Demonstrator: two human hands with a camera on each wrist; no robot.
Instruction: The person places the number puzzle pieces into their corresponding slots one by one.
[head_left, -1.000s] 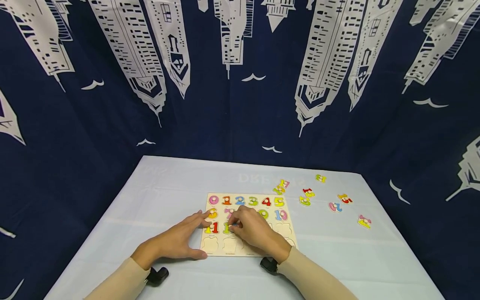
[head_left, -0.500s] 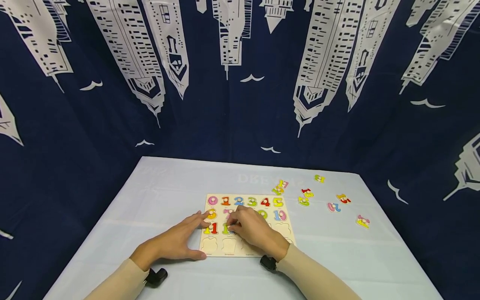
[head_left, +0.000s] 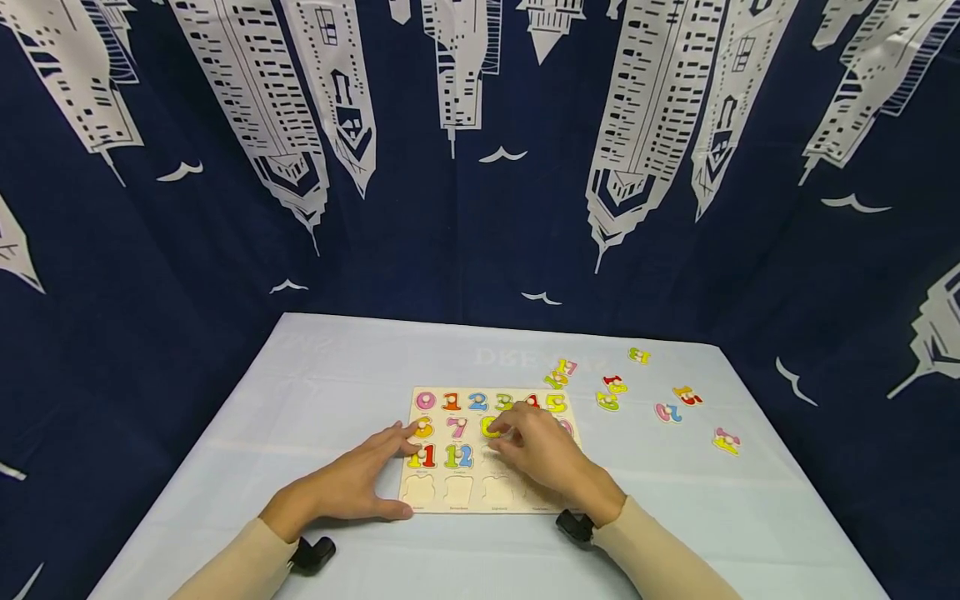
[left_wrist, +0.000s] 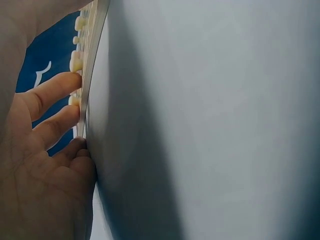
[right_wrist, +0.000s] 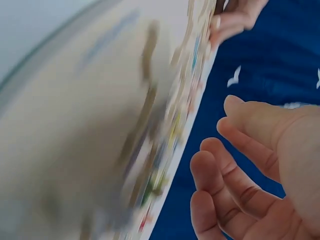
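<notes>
A wooden number puzzle board [head_left: 420,490] lies flat on the table, with knobbed number pieces in its upper rows and bare recesses in the lower ones. My left hand [head_left: 352,482] spreads along the board's left edge, fingertips by the 6 [head_left: 424,427] and the 11 [head_left: 422,456], thumb at the near corner. The yellow-green and blue 12 [head_left: 459,456] sits in its recess. Over the board's right half hovers my right hand [head_left: 547,454], hiding part of the second and third rows. In the right wrist view its fingers [right_wrist: 205,172] are loosely bent with nothing between them.
Several loose number pieces lie right of the board, among them a 13 [head_left: 640,357], a 15 [head_left: 687,396], and a pink-and-yellow piece [head_left: 726,442]. A white cloth covers the table [head_left: 315,358]. A dark blue printed curtain [head_left: 457,242] hangs behind it.
My right hand has left the 12 and moved right across the board, uncovering the 12 and the 7. My left hand has stayed put.
</notes>
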